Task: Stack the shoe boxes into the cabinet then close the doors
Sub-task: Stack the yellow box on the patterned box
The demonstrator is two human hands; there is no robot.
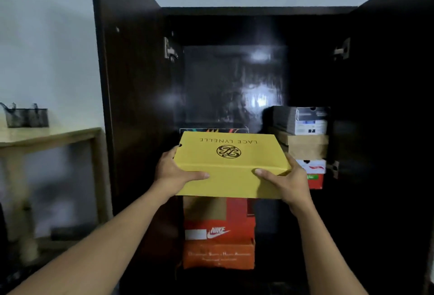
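Both hands hold a yellow shoe box (231, 165) level in front of the open cabinet (234, 10). The left grip (175, 172) clasps the box's left end, with the thumb lying along the near top edge and the fingers wrapped round the side. The right grip (285, 180) clasps the right end the same way, thumb on top and fingers hidden behind the far corner. The lid's black emblem and lettering read upside down from the near side.

The box is at the left half of the cabinet, above a stack of boxes. Just behind its far edge shows the top of a box with a coloured print (213, 129). Below it stand an orange box with a white logo (218, 231) and another orange box (218, 256) under that. Whether the yellow box rests on this stack cannot be told.

In the right half stands a second stack: a grey box (303, 119) on top, a brown box (305, 145) beneath it, then a white and red box (313, 168), partly hidden by the right wrist.

The left door (131, 83) and the right door (394, 83) both stand wide open, with hinges showing at the inner edges. Far to the left, against the pale wall, a light wooden desk (47, 135) carries a dark mesh basket (27, 117).
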